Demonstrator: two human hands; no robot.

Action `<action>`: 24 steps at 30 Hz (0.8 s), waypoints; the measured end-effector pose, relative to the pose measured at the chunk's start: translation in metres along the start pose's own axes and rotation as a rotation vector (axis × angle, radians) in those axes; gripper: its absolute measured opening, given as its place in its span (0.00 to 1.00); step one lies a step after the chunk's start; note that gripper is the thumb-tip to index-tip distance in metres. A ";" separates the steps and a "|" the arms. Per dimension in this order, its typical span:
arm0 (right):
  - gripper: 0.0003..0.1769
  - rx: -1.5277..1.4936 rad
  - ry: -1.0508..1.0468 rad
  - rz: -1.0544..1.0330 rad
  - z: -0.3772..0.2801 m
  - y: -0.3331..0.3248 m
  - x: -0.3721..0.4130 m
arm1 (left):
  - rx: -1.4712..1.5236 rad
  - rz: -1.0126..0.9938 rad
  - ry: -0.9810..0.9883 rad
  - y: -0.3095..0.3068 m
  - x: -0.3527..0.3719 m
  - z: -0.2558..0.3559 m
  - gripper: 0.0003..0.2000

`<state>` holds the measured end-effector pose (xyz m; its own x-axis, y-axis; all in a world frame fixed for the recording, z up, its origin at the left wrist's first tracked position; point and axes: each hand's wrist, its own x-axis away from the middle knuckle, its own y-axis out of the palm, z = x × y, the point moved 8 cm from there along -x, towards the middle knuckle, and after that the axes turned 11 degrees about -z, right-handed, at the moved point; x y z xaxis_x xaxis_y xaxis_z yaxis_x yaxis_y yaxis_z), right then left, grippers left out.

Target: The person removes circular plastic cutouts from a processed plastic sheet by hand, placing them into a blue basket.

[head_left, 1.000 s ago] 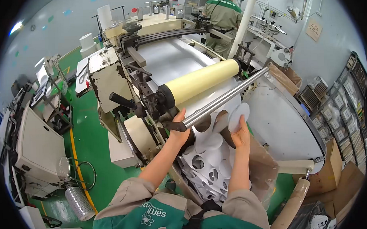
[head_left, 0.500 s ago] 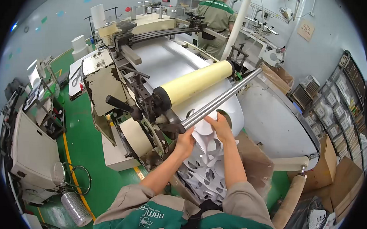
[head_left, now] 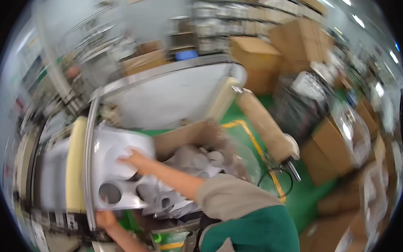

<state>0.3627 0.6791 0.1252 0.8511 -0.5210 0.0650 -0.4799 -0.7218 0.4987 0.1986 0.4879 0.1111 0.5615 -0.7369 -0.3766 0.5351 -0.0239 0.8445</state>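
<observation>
The view is smeared by motion. My right hand [head_left: 138,161] is at a pale round white disc [head_left: 117,168], its fingers on the disc's right side. Below and beside it lies a white sheet [head_left: 131,200] with round cut-outs. My left hand [head_left: 106,219] is at the sheet's lower edge, close to the end of the steel bar [head_left: 89,161]; its fingers are too blurred to read. Left of the bar stands the yellow roller [head_left: 76,166]. Cut-out white waste [head_left: 196,159] lies heaped in an open carton [head_left: 177,138].
Beyond the carton is a large pale panel [head_left: 160,98] with a metal rim. A brown roll [head_left: 266,126] juts out at right. Cardboard boxes [head_left: 257,57], a dark bag [head_left: 300,104] and stocked shelves [head_left: 233,25] stand farther back. A cable loop lies by the yellow floor line.
The view has swung right, so the machine now shows at the left. My hands have moved apart, with the left near the bar's end and the right over the sheet.
</observation>
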 end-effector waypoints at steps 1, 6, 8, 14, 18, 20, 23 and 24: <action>0.49 0.270 -0.062 -0.074 -0.019 0.007 0.007 | -0.056 0.433 0.063 -0.004 0.008 0.001 0.20; 0.24 0.397 -0.241 -0.200 0.007 0.045 -0.023 | -0.292 0.477 -0.020 -0.026 0.024 -0.012 0.23; 0.26 0.277 -0.212 -0.295 0.023 0.054 -0.033 | -0.315 0.461 -0.055 -0.021 0.029 -0.033 0.25; 0.23 -0.080 0.059 -0.444 0.070 0.066 -0.032 | -0.696 0.238 -0.009 -0.045 0.042 -0.039 0.24; 0.23 -0.160 -0.048 -0.324 0.061 0.034 -0.022 | -0.845 0.408 -0.034 -0.026 0.038 -0.031 0.24; 0.23 -0.335 -0.124 -0.276 0.053 0.016 -0.013 | -0.740 0.446 -0.072 0.001 0.035 -0.055 0.24; 0.22 -0.596 -0.161 -0.293 0.036 -0.003 -0.009 | -0.706 0.381 -0.118 0.004 0.034 -0.080 0.23; 0.22 -0.662 -0.174 -0.292 0.026 -0.010 -0.006 | -0.693 0.363 -0.129 0.004 0.034 -0.086 0.22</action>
<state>0.3571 0.6775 0.0978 0.8519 -0.4545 -0.2600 0.0359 -0.4447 0.8950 0.2740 0.5207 0.0688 0.7214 -0.6913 -0.0402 0.6274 0.6280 0.4605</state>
